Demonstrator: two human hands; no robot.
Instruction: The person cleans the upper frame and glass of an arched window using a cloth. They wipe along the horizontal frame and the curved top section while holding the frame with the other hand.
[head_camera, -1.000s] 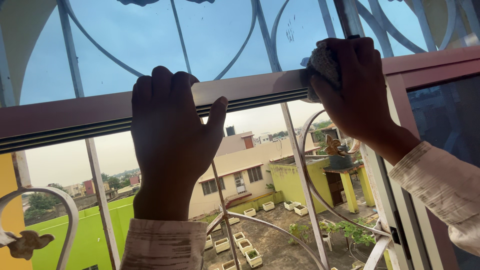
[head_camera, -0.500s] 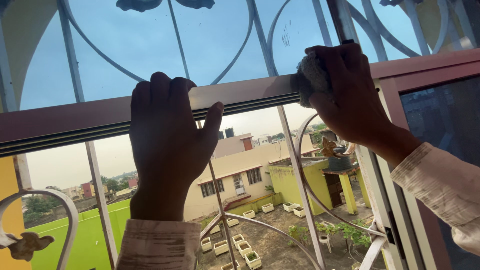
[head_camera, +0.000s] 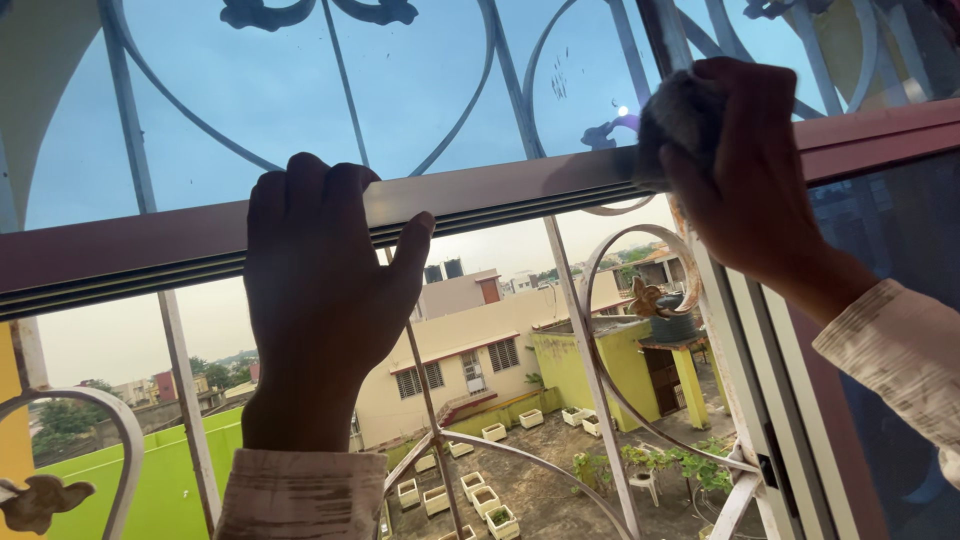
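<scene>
Two bare hands work at a window, seen from the head camera looking up and out.

Nearest, the left hand (head_camera: 320, 290) grips the horizontal rail (head_camera: 480, 195) of the window frame: four fingers curl over its top edge and the thumb presses up from below, a closed grip on the rail itself. To its right along the same rail, the right hand (head_camera: 745, 165) is closed round a bunched grey cloth (head_camera: 680, 110), pressing it onto the rail where the rail meets the upright frame post (head_camera: 760, 370). The cloth sits under the fingers, mostly covered by them.

To do this wipe well, I judge the left grip should steady the body while the right keeps the cloth flat on the rail's top and into the grooves beneath it, moving along the rail and not lifting off at the corner.

Just past the grips stands a white iron grille (head_camera: 600, 330) of curved scrolls and straight bars. Above the rail, the glass (head_camera: 400, 80) carries small smudges.

Far beyond lie a cream building (head_camera: 470, 350), a yellow-green one (head_camera: 600, 370), and a rooftop with white planter boxes (head_camera: 480, 490).

Count: two hands, one cloth, one rail, one grille, about a dozen planters.
</scene>
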